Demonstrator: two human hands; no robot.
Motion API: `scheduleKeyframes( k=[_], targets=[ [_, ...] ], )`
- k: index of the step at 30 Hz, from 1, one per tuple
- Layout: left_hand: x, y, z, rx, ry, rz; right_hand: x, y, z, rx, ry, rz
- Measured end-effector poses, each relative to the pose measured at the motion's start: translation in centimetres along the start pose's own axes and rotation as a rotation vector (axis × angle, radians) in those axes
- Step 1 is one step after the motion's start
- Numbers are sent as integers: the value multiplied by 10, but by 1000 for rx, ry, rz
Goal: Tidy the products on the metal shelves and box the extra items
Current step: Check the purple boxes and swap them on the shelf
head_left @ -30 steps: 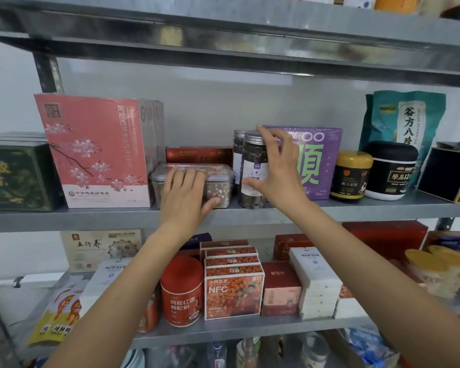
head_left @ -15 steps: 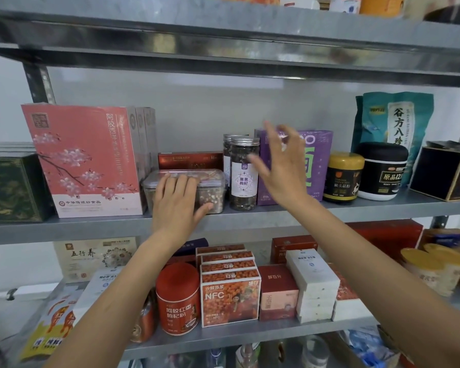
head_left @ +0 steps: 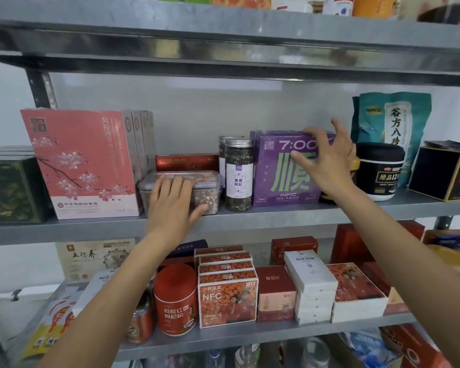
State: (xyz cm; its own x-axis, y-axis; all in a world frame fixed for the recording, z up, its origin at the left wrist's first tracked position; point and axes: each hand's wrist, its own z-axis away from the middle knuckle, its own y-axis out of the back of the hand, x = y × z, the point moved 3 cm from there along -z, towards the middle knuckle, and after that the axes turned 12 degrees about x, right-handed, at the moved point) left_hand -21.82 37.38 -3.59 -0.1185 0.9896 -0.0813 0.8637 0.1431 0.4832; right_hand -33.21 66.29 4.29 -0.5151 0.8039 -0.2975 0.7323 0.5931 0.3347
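Head view shows me the middle metal shelf (head_left: 276,216), and both hands are up on it. My left hand (head_left: 174,200) lies flat on the front of the clear plastic tub (head_left: 210,193). Its fingers are straight and close together, and the thumb sticks out toward 3 o'clock. The tub sits just beside the big pink box (head_left: 83,163), which is at its 9 o'clock.

My right hand (head_left: 327,166) is on the top right corner of the purple box (head_left: 274,168). The fingers are spread wide and bent, and the thumb touches the front. I cannot tell if it squeezes the box yet. The purple box stands at 3 o'clock from the tall berry jar (head_left: 238,176), very close to it.

I think the job now is to line up this row. To do it well, I should push the tub straight back with a flat hand, so it does not turn. I should slide the purple box slowly and hold it low enough that it does not tip. The berry jar is tall and thin, so a bump could knock it over. The black tub (head_left: 380,171) at 3 o'clock is close too.
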Motion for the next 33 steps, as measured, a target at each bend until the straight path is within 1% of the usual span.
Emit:
scheduleKeyframes(
  k=[4,7,12,15,21,26,28,30,33],
  targets=[
    [2,-4,8,46,-4,2,7,15,2,-54,24,-214],
    [14,-12,29,94,-34,21,15,24,1,-80,22,-233],
    [47,-38,60,171,-146,-11,21,28,-6,-176,-74,-308],
    [55,-50,57,188,-137,-28,23,32,-10,-155,-82,-351],
    [54,-65,57,266,-146,-96,22,44,-11,-88,-39,-311],
    [54,-69,57,271,-163,-129,16,54,-11,-48,-8,-285],
    [54,-66,57,249,-168,-87,13,61,-10,-32,0,-268],
    [52,-61,60,241,-177,13,11,69,-6,-14,-13,-256],
    [49,-46,66,249,-96,339,11,85,0,15,-46,-269]
  ],
)
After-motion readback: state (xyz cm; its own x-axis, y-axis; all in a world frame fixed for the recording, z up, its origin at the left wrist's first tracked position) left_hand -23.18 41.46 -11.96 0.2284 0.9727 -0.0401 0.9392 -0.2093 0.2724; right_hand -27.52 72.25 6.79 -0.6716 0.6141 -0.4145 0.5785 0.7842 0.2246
